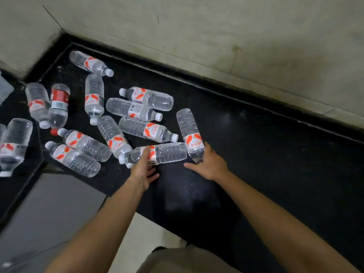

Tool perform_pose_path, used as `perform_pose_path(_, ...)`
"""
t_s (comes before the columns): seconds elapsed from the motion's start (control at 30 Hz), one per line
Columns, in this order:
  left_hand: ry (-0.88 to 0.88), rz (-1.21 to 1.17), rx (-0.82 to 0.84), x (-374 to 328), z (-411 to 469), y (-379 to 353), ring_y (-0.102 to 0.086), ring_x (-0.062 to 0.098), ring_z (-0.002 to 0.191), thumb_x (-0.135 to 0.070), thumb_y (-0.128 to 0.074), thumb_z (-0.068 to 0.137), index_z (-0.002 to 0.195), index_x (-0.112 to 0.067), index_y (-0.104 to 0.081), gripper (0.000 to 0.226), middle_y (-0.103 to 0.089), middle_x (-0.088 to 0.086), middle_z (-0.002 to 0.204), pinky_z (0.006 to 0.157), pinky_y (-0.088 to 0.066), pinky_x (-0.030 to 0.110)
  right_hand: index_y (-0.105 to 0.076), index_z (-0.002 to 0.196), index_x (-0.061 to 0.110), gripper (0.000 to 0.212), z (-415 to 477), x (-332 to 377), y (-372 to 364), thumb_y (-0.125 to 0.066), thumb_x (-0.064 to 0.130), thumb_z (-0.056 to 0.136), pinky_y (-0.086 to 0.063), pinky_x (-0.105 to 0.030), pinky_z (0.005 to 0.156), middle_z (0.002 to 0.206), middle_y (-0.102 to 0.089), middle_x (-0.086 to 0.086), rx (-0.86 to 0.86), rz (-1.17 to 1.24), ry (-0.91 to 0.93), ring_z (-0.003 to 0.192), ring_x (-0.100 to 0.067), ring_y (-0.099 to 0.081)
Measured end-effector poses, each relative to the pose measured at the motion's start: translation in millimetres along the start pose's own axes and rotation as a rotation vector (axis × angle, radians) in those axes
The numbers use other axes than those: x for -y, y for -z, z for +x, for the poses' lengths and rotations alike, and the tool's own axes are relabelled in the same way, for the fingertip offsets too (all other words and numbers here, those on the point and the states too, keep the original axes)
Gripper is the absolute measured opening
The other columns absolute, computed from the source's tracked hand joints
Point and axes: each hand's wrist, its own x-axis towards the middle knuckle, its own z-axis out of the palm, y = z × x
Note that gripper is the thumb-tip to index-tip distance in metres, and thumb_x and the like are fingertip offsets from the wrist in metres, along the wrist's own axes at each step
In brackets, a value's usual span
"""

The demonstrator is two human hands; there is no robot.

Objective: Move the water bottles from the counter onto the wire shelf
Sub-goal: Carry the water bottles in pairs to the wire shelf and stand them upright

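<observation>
Several clear water bottles with orange-and-white labels lie on their sides on the black counter (256,154), clustered at its left. The nearest bottle (169,153) lies crosswise; my left hand (143,170) reaches it from below, thumb resting on its label and fingers spread under it. An angled bottle (190,133) lies just to the right; my right hand (209,164) covers its cap end, thumb stretched out to the left. Both bottles still rest on the counter. No wire shelf is in view.
One bottle with a red label (59,105) lies among the others at the left. More bottles (13,142) lie on the counter's left wing past the corner. A grey wall (216,36) backs the counter. Pale floor (137,233) shows below its front edge.
</observation>
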Motion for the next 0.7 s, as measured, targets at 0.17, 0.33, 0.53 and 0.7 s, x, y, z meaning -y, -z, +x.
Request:
perform_pose_path(0.17, -0.001, -0.158, -0.057, -4.3, 16.7, -14.8, -0.066, 0.026, 0.115, -0.048, -0.075, 0.086, 0.124, -0.014, -0.063, 0.053, -0.07, 0.009, 0.123, 0.094, -0.056, 0.04, -0.025, 0.154, 0.014, 0.088, 10.6, -8.4, -12.6, -0.075, 0.044, 0.089, -0.051, -0.037, 0.091, 0.139, -0.06, -0.012, -0.003, 0.19, -0.026, 0.119, -0.033, -0.064)
perform_pose_path(0.33, -0.251, -0.087, -0.01, -19.9, 14.5, -27.7, -0.074, 0.025, 0.105, -0.034, -0.083, 0.083, 0.122, -0.011, -0.064, 0.049, -0.076, 0.009, 0.114, 0.08, -0.062, 0.037, -0.03, 0.157, 0.022, 0.091, 2.2, -16.6, 21.3, -0.08, 0.043, 0.085, -0.051, -0.036, 0.102, 0.142, -0.06, -0.008, -0.068, 0.348, -0.005, 0.124, -0.026, -0.062)
perform_pose_path(0.53, -0.764, 0.401, 0.157, -28.0, 1.5, -35.3, -0.069, 0.012, 0.103, -0.034, -0.094, 0.064, 0.123, -0.022, -0.055, 0.072, -0.07, -0.006, 0.112, 0.09, -0.056, 0.032, -0.067, 0.132, 0.017, 0.06, -33.0, 1.5, 67.1, -0.081, 0.046, 0.082, -0.046, -0.021, 0.093, 0.12, -0.074, -0.006, -0.409, 0.331, 0.086, 0.108, -0.02, -0.069)
perform_pose_path(0.7, -0.865, 0.579, 0.321, -24.5, 0.6, -13.7, -0.07, 0.021, 0.105, -0.029, -0.094, 0.061, 0.121, -0.017, -0.054, 0.074, -0.072, 0.003, 0.113, 0.097, -0.055, 0.047, -0.074, 0.105, 0.015, 0.032, -87.3, 23.8, 98.3, -0.082, 0.038, 0.084, -0.048, -0.029, 0.075, 0.094, -0.077, -0.006, -0.625, 0.129, 0.247, 0.085, -0.022, -0.069)
